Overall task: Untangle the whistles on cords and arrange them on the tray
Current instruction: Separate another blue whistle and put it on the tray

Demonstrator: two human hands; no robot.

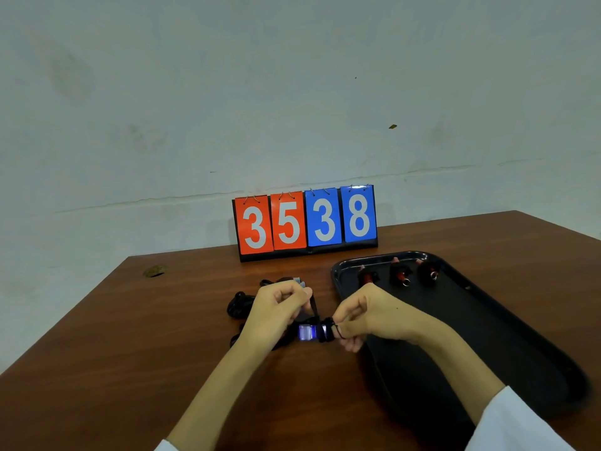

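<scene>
A blue whistle hangs between my hands just above the table, its black cord wound around its right end. My right hand pinches that wound cord end. My left hand pinches a strand of the black cord that rises from the whistle. A tangle of black cords with another whistle lies on the table behind and left of my left hand. The black tray lies to the right, with three red whistles wrapped in black cord in a row at its far end.
A flip scoreboard reading 3538 stands at the table's far edge against the wall. The brown wooden table has a knot mark near its far left corner. White sleeves cover both forearms near the bottom edge.
</scene>
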